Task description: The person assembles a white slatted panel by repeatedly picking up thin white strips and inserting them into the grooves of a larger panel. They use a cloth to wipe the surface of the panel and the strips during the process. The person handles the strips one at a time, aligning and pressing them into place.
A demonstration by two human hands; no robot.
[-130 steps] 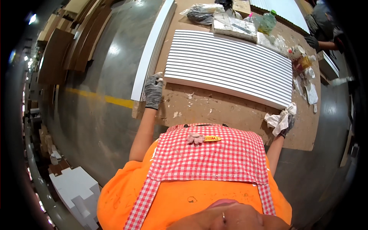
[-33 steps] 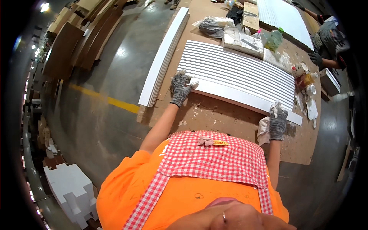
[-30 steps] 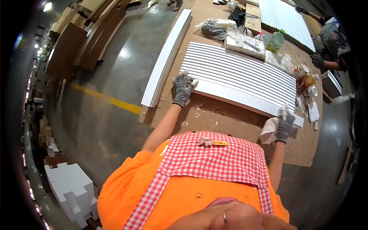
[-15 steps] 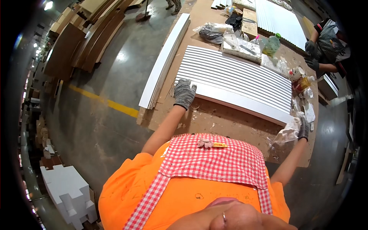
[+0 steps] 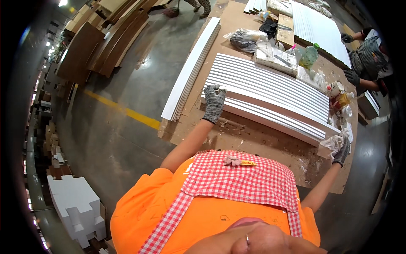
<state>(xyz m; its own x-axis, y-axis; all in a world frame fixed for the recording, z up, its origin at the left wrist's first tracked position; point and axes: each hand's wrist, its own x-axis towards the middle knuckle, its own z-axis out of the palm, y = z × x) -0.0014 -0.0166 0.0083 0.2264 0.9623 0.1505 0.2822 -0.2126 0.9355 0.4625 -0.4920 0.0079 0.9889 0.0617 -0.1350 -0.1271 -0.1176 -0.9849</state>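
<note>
A row of long white boards (image 5: 270,78) lies side by side on the brown worktable, showing ridged edges. One white board (image 5: 275,105) is raised off the nearer boards, with several ridged edges (image 5: 270,120) visible in front of it. My left hand (image 5: 215,103), in a grey knit glove, is closed around the board's left end. At its right end my right hand (image 5: 343,150), also gloved, is closed on a crumpled white rag (image 5: 332,146) against the board's corner. Its fingers are partly hidden by the rag.
Another stack of white boards (image 5: 190,70) lies along the table's left edge. Beyond the row are a stained white block (image 5: 275,59), a green-capped bottle (image 5: 308,56) and a yellowish bottle (image 5: 341,100). A co-worker's gloved hand (image 5: 352,77) is at the far right.
The front board has risen and shifted away from me between my hands, uncovering ridged board edges beneath. The rag stays in my right hand. The co-worker's hands have moved apart.
</note>
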